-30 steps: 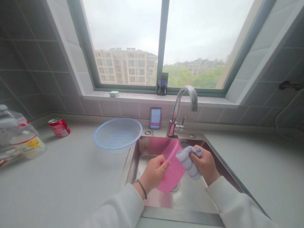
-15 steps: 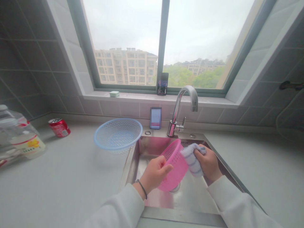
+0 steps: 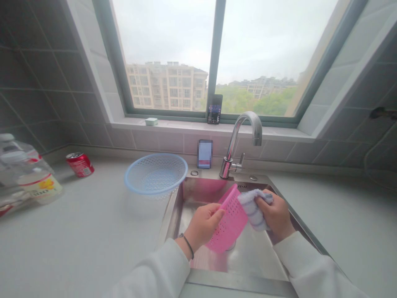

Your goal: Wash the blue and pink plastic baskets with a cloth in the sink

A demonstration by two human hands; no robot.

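Note:
A pink perforated plastic basket point(image 3: 231, 223) is held tilted over the steel sink point(image 3: 248, 260). My left hand point(image 3: 204, 223), with a dark band on the wrist, grips the basket's near left side, thumb along the rim. In my right hand point(image 3: 277, 213) a bunched white cloth with grey-blue stripes point(image 3: 254, 211) is pinched. The cloth lies against the basket's right side, near its far rim. My right fingertips are partly hidden behind the cloth.
Behind the sink rises a chrome faucet point(image 3: 228, 155). A light blue mesh basket point(image 3: 156, 176) stands on the counter to the left, with a red can point(image 3: 80, 164) and plastic bottles point(image 3: 40, 180) farther left. Two phones point(image 3: 205, 154) lean at the back, one on the sill.
The pink basket has turned slightly, so more of its perforated side shows. Both hands keep their holds, and the whole view has shifted a little.

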